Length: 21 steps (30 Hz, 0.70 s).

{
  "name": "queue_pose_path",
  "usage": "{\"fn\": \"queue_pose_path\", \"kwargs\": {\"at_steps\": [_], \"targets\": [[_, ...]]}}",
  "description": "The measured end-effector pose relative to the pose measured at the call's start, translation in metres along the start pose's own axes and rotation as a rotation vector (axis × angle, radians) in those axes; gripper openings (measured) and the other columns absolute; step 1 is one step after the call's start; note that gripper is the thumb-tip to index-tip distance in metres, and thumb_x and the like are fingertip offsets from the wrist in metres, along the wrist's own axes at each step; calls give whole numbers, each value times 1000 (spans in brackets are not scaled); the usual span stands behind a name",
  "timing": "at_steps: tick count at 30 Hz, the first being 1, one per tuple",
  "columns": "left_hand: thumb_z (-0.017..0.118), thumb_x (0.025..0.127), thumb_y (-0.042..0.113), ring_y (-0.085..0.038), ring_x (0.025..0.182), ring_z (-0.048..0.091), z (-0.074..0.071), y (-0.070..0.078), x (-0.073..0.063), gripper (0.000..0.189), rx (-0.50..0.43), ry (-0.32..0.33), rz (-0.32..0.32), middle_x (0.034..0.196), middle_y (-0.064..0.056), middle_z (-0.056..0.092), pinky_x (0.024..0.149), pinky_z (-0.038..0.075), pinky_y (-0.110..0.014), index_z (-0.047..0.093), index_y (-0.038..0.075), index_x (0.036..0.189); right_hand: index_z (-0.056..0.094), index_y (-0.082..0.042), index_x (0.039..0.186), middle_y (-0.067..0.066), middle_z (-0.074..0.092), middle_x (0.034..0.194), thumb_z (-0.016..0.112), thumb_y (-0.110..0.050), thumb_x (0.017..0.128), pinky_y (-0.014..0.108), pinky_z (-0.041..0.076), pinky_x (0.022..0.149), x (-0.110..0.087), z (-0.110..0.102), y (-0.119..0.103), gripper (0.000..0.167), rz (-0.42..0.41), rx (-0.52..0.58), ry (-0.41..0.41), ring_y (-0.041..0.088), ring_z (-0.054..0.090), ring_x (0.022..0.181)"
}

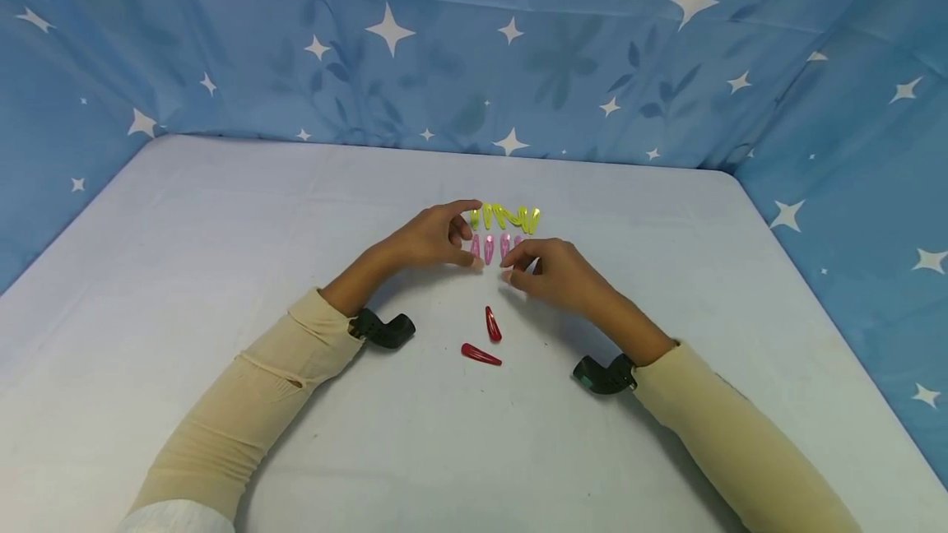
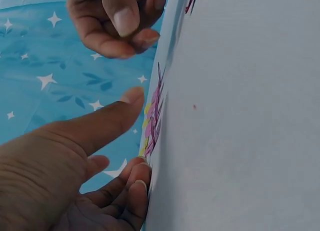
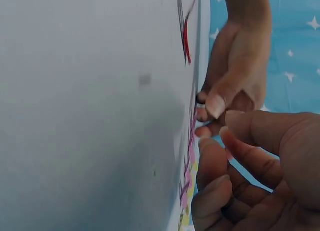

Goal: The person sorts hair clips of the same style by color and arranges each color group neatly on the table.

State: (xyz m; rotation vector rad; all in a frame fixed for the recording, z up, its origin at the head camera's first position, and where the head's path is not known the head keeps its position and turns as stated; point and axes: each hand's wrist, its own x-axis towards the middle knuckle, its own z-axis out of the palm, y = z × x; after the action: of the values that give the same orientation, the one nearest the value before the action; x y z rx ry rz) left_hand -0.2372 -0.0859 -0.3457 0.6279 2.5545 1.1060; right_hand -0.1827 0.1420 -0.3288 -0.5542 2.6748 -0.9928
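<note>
Several snap hair clips lie in two rows on the white table: yellow clips [image 1: 487,216] at the back, pink clips [image 1: 489,249] just in front. Two red hair clips [image 1: 493,325] lie nearer the person. The left hand [image 1: 433,237] is at the left end of the rows, thumb and index finger spread apart around that end. In the left wrist view its fingertips come down by the table beside the clips. Over the right end of the pink row hovers the right hand [image 1: 555,274], fingers loosely bent, partly hiding a pink clip. Nothing shows between its thumb and fingers.
The white table [image 1: 296,434] spreads around both arms. A blue curtain with white stars [image 1: 444,48] hangs behind and to the sides. Dark wrist cameras [image 1: 383,329] stick out inward from both sleeves, above the tabletop.
</note>
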Motion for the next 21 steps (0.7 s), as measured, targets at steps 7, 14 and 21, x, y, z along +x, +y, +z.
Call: {"fn": "queue_pose_path", "kwargs": {"at_steps": [7,14,21], "targets": [[77,85,25,-23,98,61,-6,4,-11,55,31,17,21,115,-10,65,82,52,-34,60,7,134,73,-8,108,6,68,91,68,-14,92,27,47,59,-8,5,-9,18,-51,35,-109,15,53,64],[74,89,25,-18,87,65,-4,10,-28,29,-13,0,33,104,-5,72,72,53,-28,74,7,112,73,-9,111,3,67,94,74,-17,88,26,47,61,-15,12,-12,24,-36,21,-173,15,54,66],[79,82,22,-16,84,65,9,28,-56,27,-104,-180,-16,92,0,74,71,53,-28,76,9,106,73,-14,113,3,63,102,84,-27,79,29,47,68,-21,19,-16,38,-32,-57,-173,15,53,77]]}}
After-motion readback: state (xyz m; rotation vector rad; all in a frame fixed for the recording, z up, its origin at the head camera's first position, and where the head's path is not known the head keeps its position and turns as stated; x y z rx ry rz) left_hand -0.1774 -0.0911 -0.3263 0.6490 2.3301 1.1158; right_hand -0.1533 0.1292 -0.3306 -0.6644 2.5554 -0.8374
